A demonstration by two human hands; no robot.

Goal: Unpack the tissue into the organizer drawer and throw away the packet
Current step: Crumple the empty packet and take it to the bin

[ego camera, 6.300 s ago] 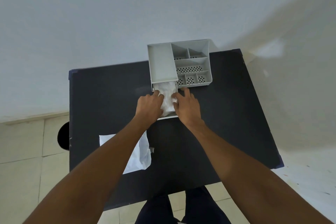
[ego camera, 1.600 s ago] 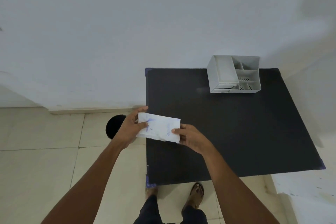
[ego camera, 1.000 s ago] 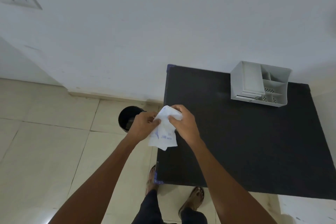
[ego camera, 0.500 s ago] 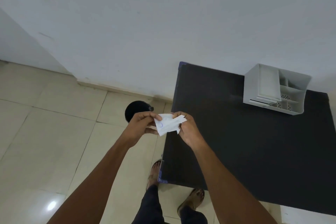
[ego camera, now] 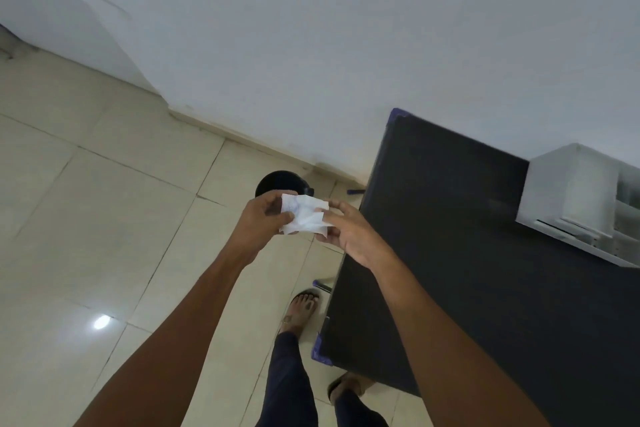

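Both the left hand [ego camera: 263,222] and right hand [ego camera: 346,236] pinch the crumpled packet [ego camera: 304,218] in their fingers above the floor, just short of the black bin [ego camera: 277,180], so a light release could flutter wide.

Two hands were up, the left hand [ego camera: 258,224] and the right hand [ego camera: 346,232], with one crumpled packet [ego camera: 304,218] between them. One black bin [ego camera: 277,182] stood just left of the one black table [ego camera: 467,253], and one white organizer [ego camera: 581,198] sat on that table's far right.
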